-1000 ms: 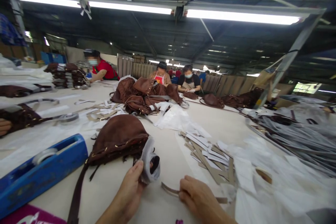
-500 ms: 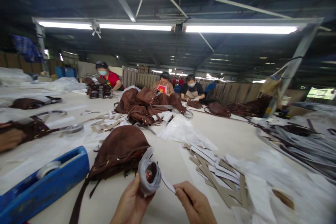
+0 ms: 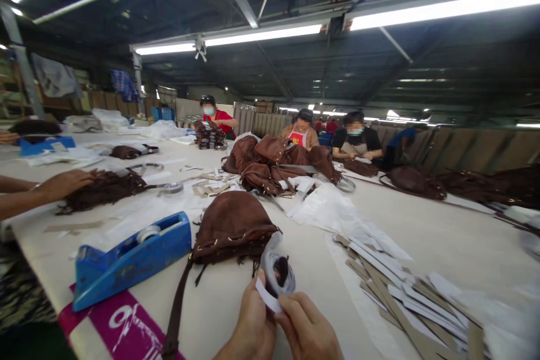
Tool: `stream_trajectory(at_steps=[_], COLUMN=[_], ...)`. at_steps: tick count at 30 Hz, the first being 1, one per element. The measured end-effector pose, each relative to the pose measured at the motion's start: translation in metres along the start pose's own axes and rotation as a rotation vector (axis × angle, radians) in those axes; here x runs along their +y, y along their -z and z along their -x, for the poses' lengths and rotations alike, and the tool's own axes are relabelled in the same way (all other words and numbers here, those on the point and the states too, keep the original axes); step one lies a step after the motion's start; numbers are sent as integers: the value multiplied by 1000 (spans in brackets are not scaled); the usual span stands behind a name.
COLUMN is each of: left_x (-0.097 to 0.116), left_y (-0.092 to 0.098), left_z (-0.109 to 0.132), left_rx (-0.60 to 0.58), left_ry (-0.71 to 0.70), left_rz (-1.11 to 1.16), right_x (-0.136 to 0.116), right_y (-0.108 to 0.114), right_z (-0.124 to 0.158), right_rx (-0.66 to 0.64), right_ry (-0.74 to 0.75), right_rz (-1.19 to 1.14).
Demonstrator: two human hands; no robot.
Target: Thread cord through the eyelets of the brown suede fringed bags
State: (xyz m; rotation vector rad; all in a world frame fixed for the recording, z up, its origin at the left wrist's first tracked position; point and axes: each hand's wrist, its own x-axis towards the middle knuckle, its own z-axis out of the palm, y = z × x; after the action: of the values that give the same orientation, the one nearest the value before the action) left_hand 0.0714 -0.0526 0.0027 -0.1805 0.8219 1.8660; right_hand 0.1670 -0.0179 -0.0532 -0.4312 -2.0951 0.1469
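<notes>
A brown suede bag [image 3: 231, 226] lies on the pale table [image 3: 426, 236] just ahead of me, its strap [image 3: 174, 309] trailing toward the near edge. My left hand [image 3: 252, 328] is closed on a grey-white wrapped ring [image 3: 276, 271] attached to the bag. My right hand [image 3: 309, 331] pinches a small white paper strip [image 3: 268, 296] against that ring. Both hands touch at the bottom of the view.
A blue tape dispenser [image 3: 132, 257] sits to my left over a magenta label [image 3: 122, 327]. Paper and card strips [image 3: 405, 299] lie at the right. A pile of brown bags [image 3: 276, 163] fills mid-table. A co-worker's hand [image 3: 63, 182] rests on a fringed bag; other people sit opposite.
My right hand picked up a strip from the table and brought it to the wrapped ring; both hands now meet. My view swung left, revealing the co-worker's arm.
</notes>
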Motion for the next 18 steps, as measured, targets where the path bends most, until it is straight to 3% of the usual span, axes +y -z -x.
stream_trajectory(at_steps=[4, 10, 14, 18], left_x=[-3, 1, 5, 5], left_y=[1, -2, -4, -6], left_z=[3, 3, 1, 1], left_rx=[-20, 53, 60, 64], left_ry=[54, 10, 66, 106], left_rz=[19, 39, 34, 64], right_x=[-10, -5, -5, -12], right_y=[1, 6, 2, -5], right_z=[-5, -2, 4, 7], right_rx=[1, -16, 35, 37], right_ry=[-48, 7, 45, 36], right_rz=[-116, 64, 144, 48])
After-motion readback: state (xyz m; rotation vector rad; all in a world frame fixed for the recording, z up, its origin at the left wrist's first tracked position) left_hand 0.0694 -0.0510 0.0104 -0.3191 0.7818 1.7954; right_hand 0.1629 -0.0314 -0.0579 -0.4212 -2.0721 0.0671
